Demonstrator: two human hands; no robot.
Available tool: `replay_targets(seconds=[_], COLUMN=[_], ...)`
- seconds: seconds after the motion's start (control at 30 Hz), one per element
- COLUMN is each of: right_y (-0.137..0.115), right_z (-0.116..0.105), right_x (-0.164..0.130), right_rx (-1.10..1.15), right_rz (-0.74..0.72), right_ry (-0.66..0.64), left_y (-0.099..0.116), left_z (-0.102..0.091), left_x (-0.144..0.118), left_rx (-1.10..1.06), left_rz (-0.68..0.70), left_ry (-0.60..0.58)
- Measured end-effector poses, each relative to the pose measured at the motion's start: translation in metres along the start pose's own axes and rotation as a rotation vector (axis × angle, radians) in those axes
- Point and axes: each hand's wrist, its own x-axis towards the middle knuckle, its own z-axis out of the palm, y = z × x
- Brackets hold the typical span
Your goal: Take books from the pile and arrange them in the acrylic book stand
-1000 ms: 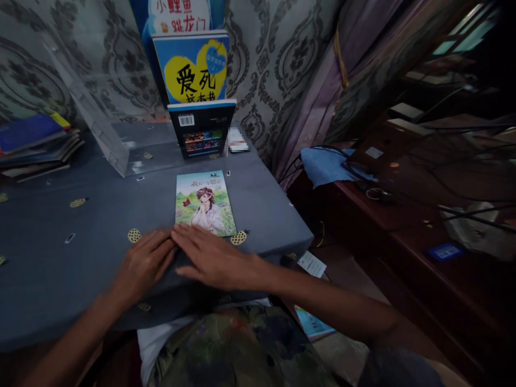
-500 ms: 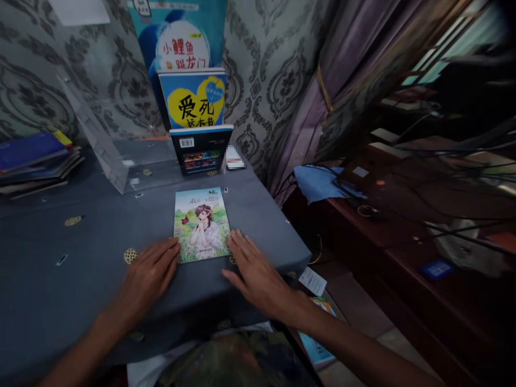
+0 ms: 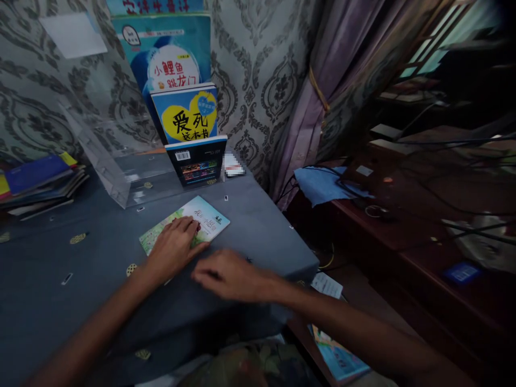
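A thin children's book (image 3: 213,217) lies turned at an angle on the grey tablecloth, its cover a pale blue and green picture with Chinese lettering. My left hand (image 3: 175,239) rests flat on the cover with its fingers stretched out, hiding much of the drawing. Just right of it, over the table's front part, my right hand (image 3: 229,275) has its fingers loosely curled in, with nothing visible in them. It is apart from the book.
A clear acrylic rack (image 3: 121,188) stands behind, holding several upright books, including a dark one (image 3: 197,164) in front. A book stack (image 3: 40,177) lies at the left. Right of the table are a dark red cabinet (image 3: 363,226) with cables and a floor-level book (image 3: 338,352).
The book has turned clockwise from upright to slanted. My left hand has moved from its left edge onto its cover. My right hand has left the right edge and curled.
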Motion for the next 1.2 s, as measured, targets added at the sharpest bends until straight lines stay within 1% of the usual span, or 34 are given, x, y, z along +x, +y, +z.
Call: replay_targets(seconds=[0.07, 0.13, 0.2, 0.27, 0.37, 0.5, 0.63, 0.73, 0.83, 0.93, 1.07, 1.13, 1.2], right_y=[0.023, 0.046, 0.067, 0.083, 0.096, 0.100, 0.098, 0.094, 0.088, 0.083, 0.083, 0.084, 0.083], right_z=[-0.015, -0.027, -0.034, -0.036, -0.033, -0.031, -0.035, -0.036, -0.036, -0.035, -0.032, -0.031, -0.029], right_x=[0.010, 0.021, 0.033, 0.042, 0.047, 0.041, 0.035, 0.034, 0.031, 0.027, 0.025, 0.025, 0.025], right_rx=[0.236, 0.400, 0.510, 0.569, 0.607, 0.595, 0.499, 0.414, 0.334, 0.184, -0.184, -0.312, -0.390], right_rz=[0.123, 0.205, 0.256, 0.269, 0.270, 0.270, 0.262, 0.243, 0.185, 0.129, 0.158, 0.190, 0.211], right_ry=[0.207, 0.440, 0.573, 0.679, 0.759, 0.758, 0.772, 0.778, 0.764, 0.692, 0.513, 0.466, 0.458], left_y=[0.008, 0.015, 0.021, 0.027, 0.032, 0.032, 0.029, 0.027, 0.027, 0.029, 0.031, 0.027, 0.014], left_z=[0.001, -0.001, -0.003, -0.007, -0.012, -0.017, -0.021, -0.021, -0.018, -0.013, -0.005, -0.005, -0.008], left_x=[0.005, 0.008, 0.010, 0.012, 0.012, 0.014, 0.018, 0.018, 0.017, 0.014, 0.009, 0.005, -0.001], left_rx=[0.050, 0.092, 0.116, 0.139, 0.170, 0.154, 0.140, 0.131, 0.133, 0.130, 0.123, 0.088, 0.032], left_rz=[0.044, 0.058, 0.050, 0.042, 0.049, 0.050, 0.064, 0.072, 0.052, 0.054, 0.067, 0.080, 0.099], left_ry=[-0.001, -0.004, -0.018, -0.051, -0.103, -0.117, -0.127, -0.099, -0.071, -0.064, -0.003, 0.020, 0.015])
